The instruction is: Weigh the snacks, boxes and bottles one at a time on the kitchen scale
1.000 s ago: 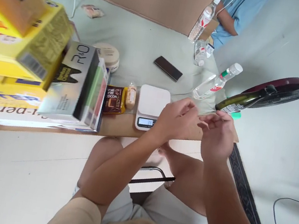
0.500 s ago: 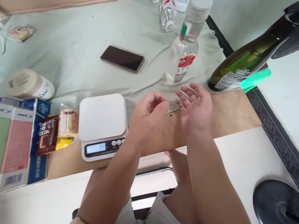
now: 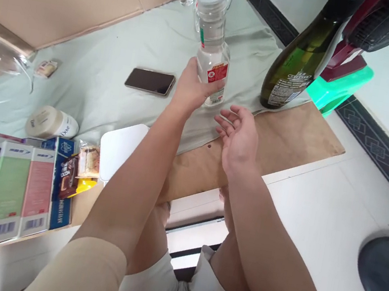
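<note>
Gripping the clear bottle (image 3: 212, 53) w/ the left hand (image 3: 189, 89), fingers wrapped round the lower body just below the red label. Bottle's upright on the pale green cloth (image 3: 120, 52), roughly 12 o'clock from me, white cap on top. Right hand (image 3: 239, 138) is open, palm up, fingers loose, holding nothing, sitting at about 4 o'clock from the bottle over the cardboard (image 3: 287, 132).

Handling-wise, imo: thin clear plastic, so it'll flex if squeezed hard. Can't tell how full it is, liquid's clear too, so weight is a guess; prob light to medium. Smooth sides, label gives a bit of friction. Best hold is mid-body around the label, or the neck under the cap if you want it not to buckle. Cap looks on, so spill risk seems low.

Other stuff around: dark green wine bottle (image 3: 300, 59) at 3 o'clock from the clear one, near but not touching, leaning in the frame. Phone (image 3: 150, 81) face down-ish at 9 o'clock. White scale (image 3: 119, 147) at 7 o'clock, half hidden by my forearm, can't see the display. Snack packs (image 3: 77, 172) and boxes (image 3: 1, 192) further out at 8 o'clock, white Dove jar (image 3: 51, 123) on its side past them.
</note>
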Tool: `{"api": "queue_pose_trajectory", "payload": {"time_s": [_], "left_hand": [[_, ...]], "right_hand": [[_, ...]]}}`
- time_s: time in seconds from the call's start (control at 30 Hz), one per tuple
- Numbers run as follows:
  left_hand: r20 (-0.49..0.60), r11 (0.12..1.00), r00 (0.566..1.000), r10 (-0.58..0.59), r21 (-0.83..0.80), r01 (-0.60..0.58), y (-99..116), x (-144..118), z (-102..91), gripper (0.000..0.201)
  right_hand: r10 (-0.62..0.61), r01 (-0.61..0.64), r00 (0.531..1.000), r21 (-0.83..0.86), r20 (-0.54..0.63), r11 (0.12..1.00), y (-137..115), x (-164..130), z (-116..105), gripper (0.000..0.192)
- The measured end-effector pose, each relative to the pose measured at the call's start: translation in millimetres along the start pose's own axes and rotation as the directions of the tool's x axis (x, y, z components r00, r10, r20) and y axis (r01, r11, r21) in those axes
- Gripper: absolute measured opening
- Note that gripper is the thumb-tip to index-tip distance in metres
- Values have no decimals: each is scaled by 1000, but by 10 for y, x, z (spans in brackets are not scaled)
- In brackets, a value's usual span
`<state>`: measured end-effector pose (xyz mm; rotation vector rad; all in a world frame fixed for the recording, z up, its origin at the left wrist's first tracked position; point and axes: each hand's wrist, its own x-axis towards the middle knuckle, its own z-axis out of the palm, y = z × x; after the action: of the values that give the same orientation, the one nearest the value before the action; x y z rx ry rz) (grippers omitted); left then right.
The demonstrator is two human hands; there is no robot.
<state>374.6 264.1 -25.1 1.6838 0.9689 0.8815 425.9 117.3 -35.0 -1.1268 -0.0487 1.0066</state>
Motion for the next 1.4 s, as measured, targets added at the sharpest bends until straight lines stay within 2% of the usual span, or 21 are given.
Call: {"api": "queue_pose_trajectory", "payload": {"time_s": [0.07, 0.13, 0.2, 0.27, 0.3, 0.37, 0.43, 0.5, 0.57, 0.63, 0.77, 0.87, 0.97, 1.03, 1.17, 1.2, 1.27, 1.33, 1.4], "left_hand": [[1, 998, 999, 38, -57, -38, -56, 10, 60, 54], [-71, 994, 994, 83, -69, -88, -52, -57, 48, 59], [-109, 989, 987, 115, -82, -125, 30, -182, -71, 70], [-94, 983, 986, 136, -113, -147, 182, -357, -308, 80], [-84, 981, 985, 151, -114, -160, 272, -462, -462, 82], [-151, 977, 971, 185, -83, -199, 436, -704, -811, 81], [-210, 981, 960, 187, 1, -192, 527, -984, -1159, 82], [-275, 979, 940, 202, 55, -194, 508, -1287, -1452, 78], [-338, 977, 917, 213, 45, -210, 391, -1580, -1659, 62], [-395, 977, 899, 192, -15, -215, 226, -1823, -1783, 50], [-423, 971, 901, 97, -160, -179, -50, -2077, -1886, 51], [-332, 959, 943, 30, -257, -121, -155, -2109, -1907, 51], [-232, 946, 971, 59, -298, -128, -212, -2088, -1907, 58], [-188, 940, 977, 98, -305, -153, -247, -2075, -1917, 62], [-42, 950, 996, 74, -300, -83, -341, -2097, -1981, 72], [-44, 947, 996, 73, -310, -83, -362, -2116, -1999, 75], [-144, 920, 985, 93, -365, -141, -372, -2167, -2030, 72], [-302, 882, 948, 101, -414, -226, -329, -2225, -2050, 64], [-392, 863, 916, 82, -432, -263, -246, -2277, -2058, 58]], "right_hand": [[-42, 44, 998, -35, 54, 998, 60, 59, -34, 31], [-72, 78, 994, -83, 79, 993, 119, 77, -63, 37], [-124, 137, 988, -153, 93, 979, 168, 37, -66, 41], [-268, 306, 948, -269, 169, 913, 202, -57, -33, 40], [-359, 428, 899, -333, 251, 840, 216, -118, -3, 37], [-473, 657, 746, -407, 468, 634, 248, -250, 79, 31], [-456, 785, 607, -401, 651, 472, 307, -381, 178, 33], [-393, 832, 533, -380, 749, 404, 410, -511, 275, 37], [-343, 853, 495, -373, 798, 365, 552, -642, 355, 38], [-300, 863, 478, -378, 825, 335, 703, -765, 411, 38], [-257, 865, 477, -398, 840, 307, 903, -919, 502, 38], [-260, 840, 526, -447, 810, 309, 946, -934, 567, 32], [-301, 826, 559, -488, 773, 281, 967, -893, 590, 28], [-327, 831, 554, -491, 765, 259, 985, -853, 572, 29], [-292, 848, 527, -470, 798, 244, 1008, -778, 476, 37], [-285, 851, 521, -463, 805, 248, 1008, -763, 445, 39], [-286, 846, 525, -455, 802, 278, 1004, -739, 385, 41], [-305, 829, 549, -459, 778, 321, 999, -725, 334, 39], [-329, 810, 575, -465, 749, 356, 997, -721, 301, 38]]}}
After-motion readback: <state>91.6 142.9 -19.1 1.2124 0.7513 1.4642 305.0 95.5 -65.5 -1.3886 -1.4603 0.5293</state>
